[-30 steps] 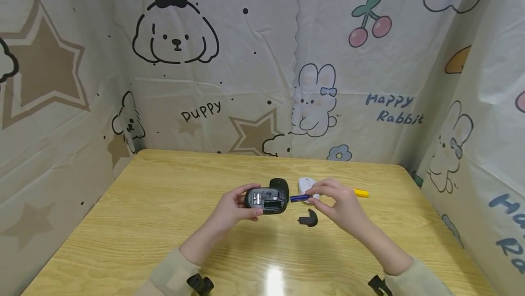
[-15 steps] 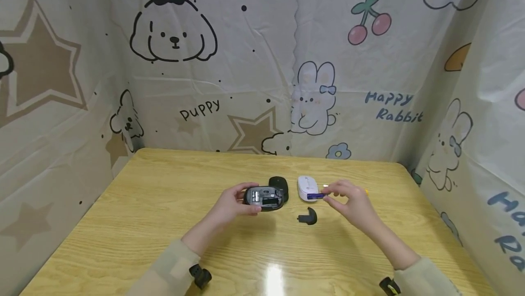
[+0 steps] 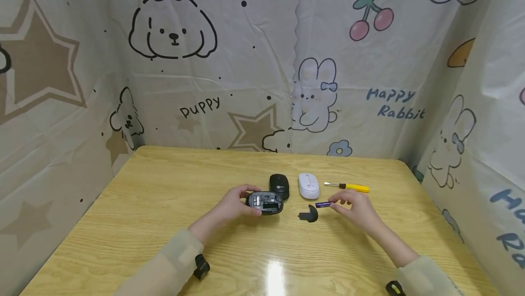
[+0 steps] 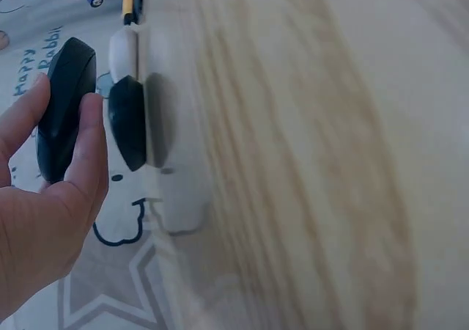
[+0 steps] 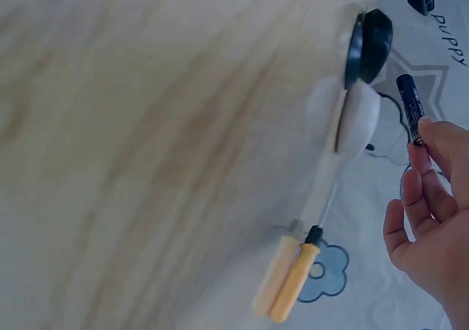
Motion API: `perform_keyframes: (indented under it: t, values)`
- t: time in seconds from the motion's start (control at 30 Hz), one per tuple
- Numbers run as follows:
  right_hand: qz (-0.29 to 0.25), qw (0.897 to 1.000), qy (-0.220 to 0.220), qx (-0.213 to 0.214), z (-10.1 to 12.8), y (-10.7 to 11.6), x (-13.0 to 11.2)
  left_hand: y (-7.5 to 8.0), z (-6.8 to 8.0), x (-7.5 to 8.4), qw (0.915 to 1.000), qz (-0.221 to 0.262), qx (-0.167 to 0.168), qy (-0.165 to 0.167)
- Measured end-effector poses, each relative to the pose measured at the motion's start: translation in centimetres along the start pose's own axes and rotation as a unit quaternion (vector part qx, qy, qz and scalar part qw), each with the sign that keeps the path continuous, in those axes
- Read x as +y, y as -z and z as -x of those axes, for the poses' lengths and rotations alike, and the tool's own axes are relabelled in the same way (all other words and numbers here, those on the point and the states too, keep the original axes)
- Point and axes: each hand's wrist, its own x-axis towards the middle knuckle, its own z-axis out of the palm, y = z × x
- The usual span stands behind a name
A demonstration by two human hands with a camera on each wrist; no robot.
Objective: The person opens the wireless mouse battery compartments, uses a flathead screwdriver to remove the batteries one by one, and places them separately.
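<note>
Two hands work near the counter's middle. Left hand curls its grip around an upturned black mouse, battery bay open. Right hand pinches a blue battery just above the loose cover. Farther back lie a second black mouse, white mouse and screwdriver. That light fingertip pinch could let the battery slip and roll toward the counter's edge.

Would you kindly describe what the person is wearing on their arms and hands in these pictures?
Both hands are bare: no gloves or rings show on the left hand or the right hand. Each forearm is covered by a loose, pale beige-green long sleeve ending just short of the hand. A small black device is strapped near each cuff.
</note>
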Motion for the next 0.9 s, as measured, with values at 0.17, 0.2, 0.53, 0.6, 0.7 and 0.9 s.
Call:
perform_keyframes:
  t: [0.17,0.2,0.53,0.6,0.7,0.9]
  values:
    - [0.001,1.000,-0.007,-0.018,0.3,-0.5,1.4,0.0,-0.5,-0.4,0.9995,-0.027,-0.008,0.011]
    - [0.000,1.000,-0.008,-0.021,0.3,-0.6,1.7,0.0,-0.5,-0.4,0.9993,-0.033,-0.010,0.014]
    - [-0.002,0.998,-0.023,-0.066,0.2,-0.8,3.3,0.0,-1.1,-0.6,0.9970,-0.062,-0.020,0.043]
    - [-0.003,0.997,-0.023,-0.072,0.1,-0.8,3.5,0.0,-1.2,-0.6,0.9969,-0.064,-0.020,0.041]
    - [-0.008,0.996,-0.024,-0.087,0.2,-0.9,3.7,-0.1,-1.2,-0.7,0.9970,-0.063,-0.021,0.039]
    - [-0.014,0.992,-0.028,-0.119,0.3,-1.0,4.0,-0.2,-1.3,-0.7,0.9965,-0.072,-0.021,0.038]
